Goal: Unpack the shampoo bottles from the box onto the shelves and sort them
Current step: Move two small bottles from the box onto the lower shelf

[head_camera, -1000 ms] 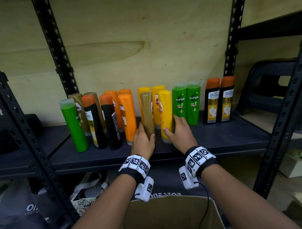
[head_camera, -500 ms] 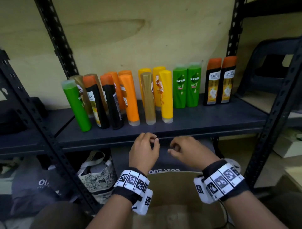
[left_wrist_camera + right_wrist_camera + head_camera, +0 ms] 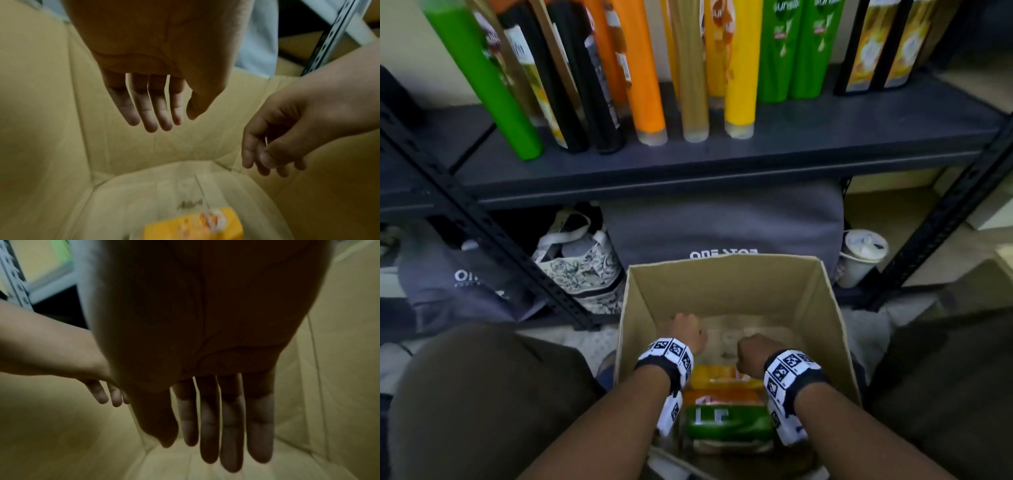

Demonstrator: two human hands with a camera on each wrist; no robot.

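The open cardboard box (image 3: 722, 287) stands on the floor between my knees. A yellow bottle (image 3: 717, 372), an orange one (image 3: 722, 397) and a green one (image 3: 726, 423) lie flat at its near end. Both hands reach down inside it, above its bare far floor. My left hand (image 3: 688, 330) is empty in the left wrist view (image 3: 174, 121), fingers straight, with the yellow bottle (image 3: 193, 227) below. My right hand (image 3: 751, 353) also holds nothing, its fingers (image 3: 209, 434) pointing down. Several bottles stand in a row on the dark shelf (image 3: 722, 161), among them a yellow one (image 3: 738, 68).
Under the shelf lie a grey bag (image 3: 722, 226), a floral bag (image 3: 582, 270) and a white lidded cup (image 3: 861, 253). Black perforated shelf posts slant at the left (image 3: 493, 246) and right (image 3: 945, 219). My knees (image 3: 482, 394) flank the box.
Both hands left the gold and yellow bottles standing on the shelf, pulled back and dropped down into the box. My view tilted down from the shelf to the box.
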